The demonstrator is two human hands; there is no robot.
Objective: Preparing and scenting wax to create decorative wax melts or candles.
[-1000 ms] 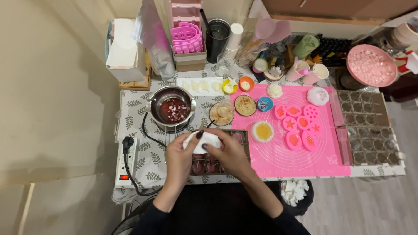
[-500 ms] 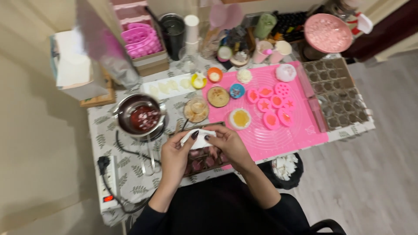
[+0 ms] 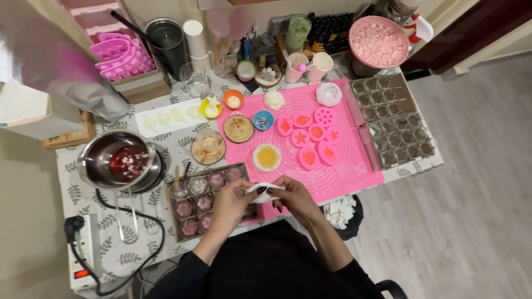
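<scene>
Both hands joined at the near table edge, gripping one small white piece (image 3: 265,190) between them. Left hand (image 3: 231,204) curled, fingertips pinched on the left end of the white piece. Right hand (image 3: 292,197) curled likewise, dark-nailed fingertips closed on the right end. White piece held just above the right side of a brown mould tray (image 3: 206,200), close to the border of the pink silicone mat (image 3: 338,160). Mould tray filled with rows of pinkish, flower-shaped cavities. Metal pot (image 3: 119,161) with red liquid positioned left of the tray, on the leaf-patterned tablecloth (image 3: 138,243). Yellow-filled round dish (image 3: 267,157) located just beyond the hands, on the mat. Several small pink moulds (image 3: 308,134) grouped farther back on the same mat. Clear cavity trays (image 3: 394,124) placed at the right end of the table.
</scene>
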